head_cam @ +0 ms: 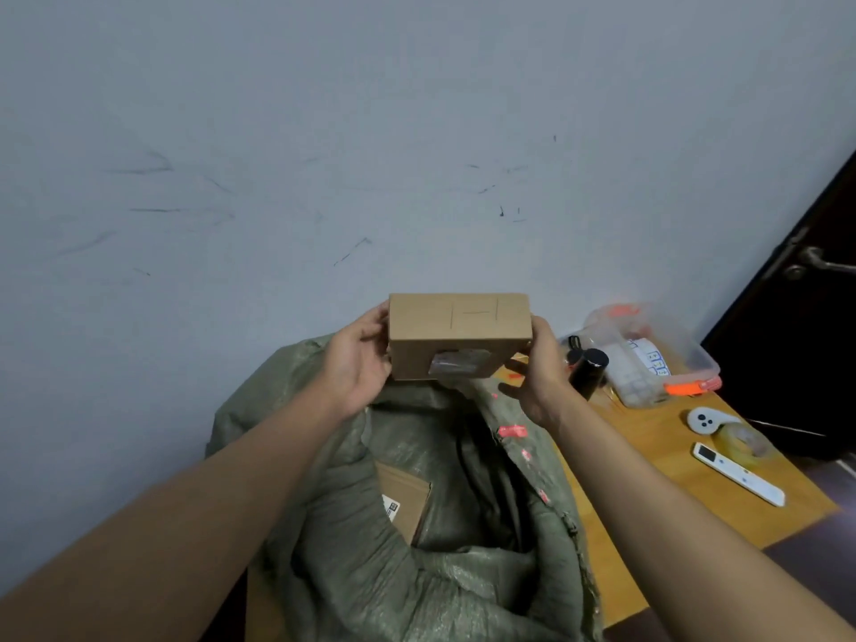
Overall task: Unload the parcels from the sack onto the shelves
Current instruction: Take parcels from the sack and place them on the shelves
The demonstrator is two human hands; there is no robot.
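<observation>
I am holding the small cardboard box (458, 335) up above the open green sack (417, 525), my left hand (359, 363) and right hand (537, 368) squeezing its two ends, and I should be keeping it flat and steady.

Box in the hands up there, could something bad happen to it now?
Maybe. The cardboard box is held only at its two ends, left hand and right hand, above the open green sack. If that grip slips, it could fall back in onto the other parcel. Swinging it rightwards might also knock over the black bottle standing close by on the table.
</observation>
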